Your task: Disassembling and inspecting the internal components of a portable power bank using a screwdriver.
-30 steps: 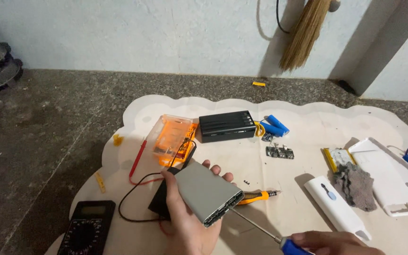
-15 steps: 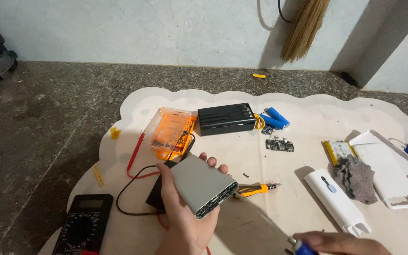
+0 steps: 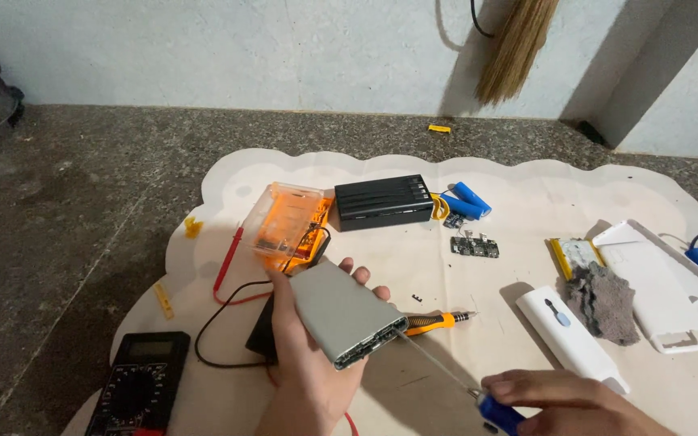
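I see left hand [image 3: 304, 355] clamped around grey power bank [image 3: 347, 313], lifted above mat [image 3: 527, 186], open end tilted toward right hand [image 3: 563, 400]. Right hand fingers closed on blue-handled screwdriver [image 3: 446, 373]; tip touches power bank's open end. Orange screwdriver [image 3: 434, 323] lies just beside power bank. Orange box [image 3: 284, 222] beyond it; multimeter [image 3: 139, 383] left of it.

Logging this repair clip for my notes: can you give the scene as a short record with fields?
left hand: holds grey power bank, open end toward camera
right hand: grips blue-handled screwdriver, tip at the power bank's end
surface: pale mat on dark floor
nearby: orange box, black case, multimeter, blue batteries
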